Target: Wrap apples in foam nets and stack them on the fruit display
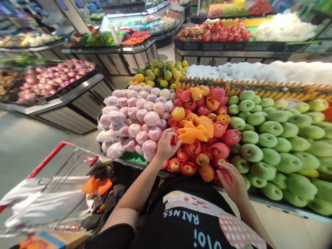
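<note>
- Store floor [15, 131], pale and glossy, runs between produce stands with wood-look panels and dark trim.
- Across the aisle to the left, onions [57, 79] are heaped on one stand; farther back sit tomatoes [136, 37], red packs [223, 33] and a white heap [285, 29], all blurred.
- Nearest is a fruit counter [282, 206] with a pale metal front rim, loaded in side-by-side blocks.
- Pink wrapped fruit [153, 118] fills its left end, with a patch of green mat [135, 157] showing at the front.
- Yellow-green citrus [164, 83] stands behind that; white wrapped fruit [233, 72] lines the back, behind a jagged orange border [259, 90].
- Green fruit [267, 140] covers the right side.
- Between pink and green lie the apples [202, 159], many in red or orange net sleeves, with loose orange netting [193, 133] on top.
- Left hand [168, 145] is at the left edge of the apples, fingers bent; whether they grip anything, I cannot tell.
- Right hand [232, 180] is at the front right corner, fingers over a red sleeve [226, 175]; their hold is unclear.
- At lower left, a red-trimmed cart [49, 159] carries white bags [46, 204].
</note>
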`<state>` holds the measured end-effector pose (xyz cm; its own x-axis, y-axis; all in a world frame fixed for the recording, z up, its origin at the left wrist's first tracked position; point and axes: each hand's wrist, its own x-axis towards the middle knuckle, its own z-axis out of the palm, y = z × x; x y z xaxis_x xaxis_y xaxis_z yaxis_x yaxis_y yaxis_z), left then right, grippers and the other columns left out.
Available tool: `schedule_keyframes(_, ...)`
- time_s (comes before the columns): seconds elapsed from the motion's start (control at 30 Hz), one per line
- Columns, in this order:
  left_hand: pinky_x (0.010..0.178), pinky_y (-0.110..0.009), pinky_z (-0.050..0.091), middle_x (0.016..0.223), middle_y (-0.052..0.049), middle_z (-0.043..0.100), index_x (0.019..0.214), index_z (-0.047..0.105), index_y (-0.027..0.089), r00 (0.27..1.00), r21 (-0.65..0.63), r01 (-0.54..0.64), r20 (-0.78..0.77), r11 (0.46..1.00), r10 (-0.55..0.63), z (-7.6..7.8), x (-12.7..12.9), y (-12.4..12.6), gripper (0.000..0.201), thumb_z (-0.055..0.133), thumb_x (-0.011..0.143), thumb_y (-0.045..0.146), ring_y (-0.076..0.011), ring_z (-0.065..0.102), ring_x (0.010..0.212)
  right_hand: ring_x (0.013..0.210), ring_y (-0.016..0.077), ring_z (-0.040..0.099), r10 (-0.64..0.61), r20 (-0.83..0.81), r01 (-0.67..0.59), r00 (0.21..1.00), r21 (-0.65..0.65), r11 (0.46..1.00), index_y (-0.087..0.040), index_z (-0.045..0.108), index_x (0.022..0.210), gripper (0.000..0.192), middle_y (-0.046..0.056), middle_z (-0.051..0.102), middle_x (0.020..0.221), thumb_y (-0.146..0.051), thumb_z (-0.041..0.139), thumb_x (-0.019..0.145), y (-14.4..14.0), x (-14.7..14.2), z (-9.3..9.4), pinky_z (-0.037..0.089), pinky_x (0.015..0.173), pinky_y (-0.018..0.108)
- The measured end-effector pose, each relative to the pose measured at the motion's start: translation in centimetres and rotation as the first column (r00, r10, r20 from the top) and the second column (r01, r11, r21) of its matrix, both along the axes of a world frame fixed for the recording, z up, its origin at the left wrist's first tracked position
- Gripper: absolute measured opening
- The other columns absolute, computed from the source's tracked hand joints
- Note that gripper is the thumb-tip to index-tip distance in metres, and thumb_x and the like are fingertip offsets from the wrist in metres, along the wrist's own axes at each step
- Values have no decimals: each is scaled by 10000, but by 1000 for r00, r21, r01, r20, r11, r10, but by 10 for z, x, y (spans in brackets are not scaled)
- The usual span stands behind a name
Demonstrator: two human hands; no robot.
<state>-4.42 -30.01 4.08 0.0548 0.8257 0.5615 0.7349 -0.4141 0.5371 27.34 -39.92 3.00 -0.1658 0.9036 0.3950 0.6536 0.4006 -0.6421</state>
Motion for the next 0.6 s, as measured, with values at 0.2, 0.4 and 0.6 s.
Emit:
schedule_keyframes(0.2,1050,-497,484,1310,-113,622,997,658,215,954,-31,132,-269,991,-136,9,29,26,234,770,792,203,-320,545,1210,1028,227,726,-73,55,75,996,-33,997,-235,692,1138,192,87,734,1128,-273,617,966,-33,3,-27,614,903,401)
schedule_keyframes(0.4,1014,-454,520,1170,-91,670,959,626,213,987,28,158,7,987,-158,12,19,8,111,698,874,228,-254,624,1126,1046,243,721,-122,45,125,992,-84,989,-236,699,1123,189,90,740,1126,-288,595,974,-33,6,-28,609,913,423)
schedule_keyframes(0.6,942,-395,562,1099,-83,685,977,649,216,952,-128,270,184,954,-245,-15,12,-23,102,656,880,184,-225,672,1052,1112,293,685,-85,49,91,995,-141,986,-234,680,1200,279,123,713,1188,-355,604,960,3,-21,-29,570,980,505)
